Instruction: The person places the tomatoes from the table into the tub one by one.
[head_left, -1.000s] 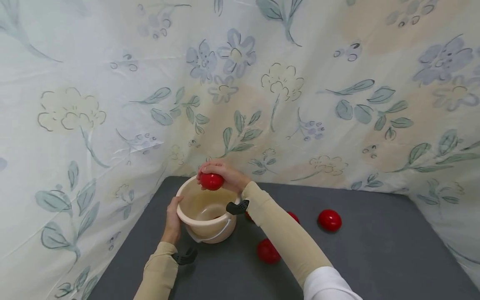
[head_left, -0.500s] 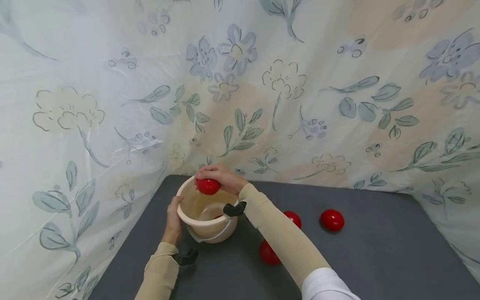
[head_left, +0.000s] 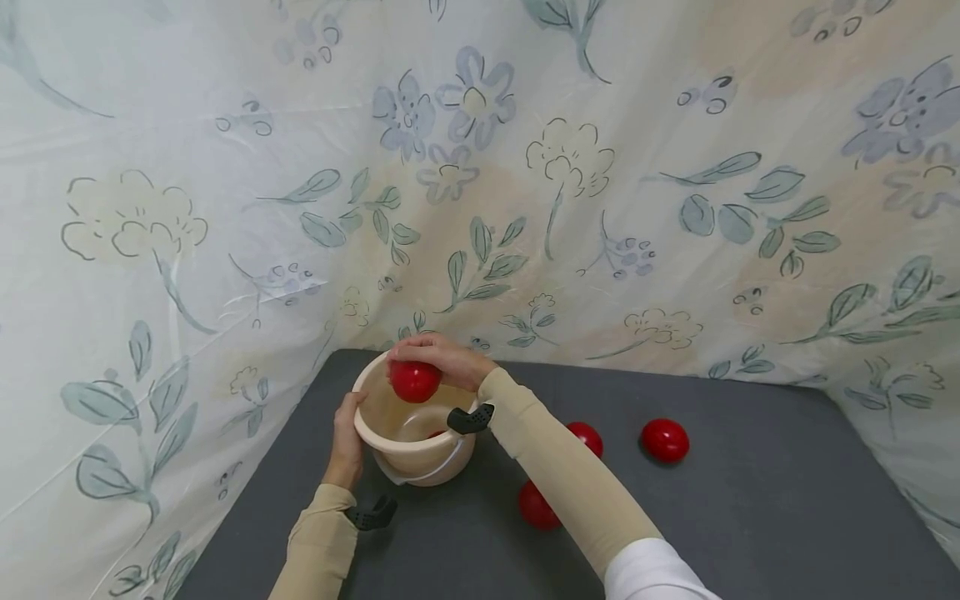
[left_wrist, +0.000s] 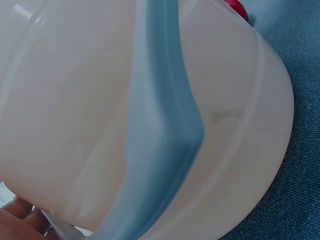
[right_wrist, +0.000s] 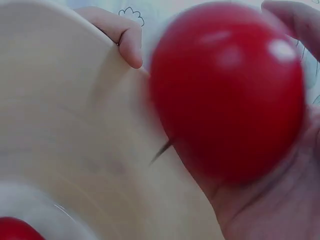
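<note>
My left hand [head_left: 347, 442] grips the left rim of a cream bucket [head_left: 416, 454], thumb at the rim. In the left wrist view the bucket's wall [left_wrist: 235, 165] and pale handle [left_wrist: 160, 120] fill most of the frame. My right hand [head_left: 442, 357] is over the bucket's mouth, palm down, with a glossy red tomato [head_left: 415, 382] just beneath it. In the right wrist view that tomato [right_wrist: 227, 95] is blurred beside the palm, a thin dark stalk sticking out, and the fingers do not wrap round it. Another tomato [right_wrist: 17, 229] lies on the bucket's floor.
On the dark grey table [head_left: 750, 500], one tomato [head_left: 664, 440] lies at the right. Two more, a farther tomato [head_left: 587, 437] and a nearer tomato [head_left: 537, 507], are partly hidden by my right forearm. A floral cloth [head_left: 600, 167] hangs behind and at the left.
My right hand has shifted slightly left and down over the bucket. The tomato now sits lower beneath the fingers, with more of it showing. My left hand stays on the rim.
</note>
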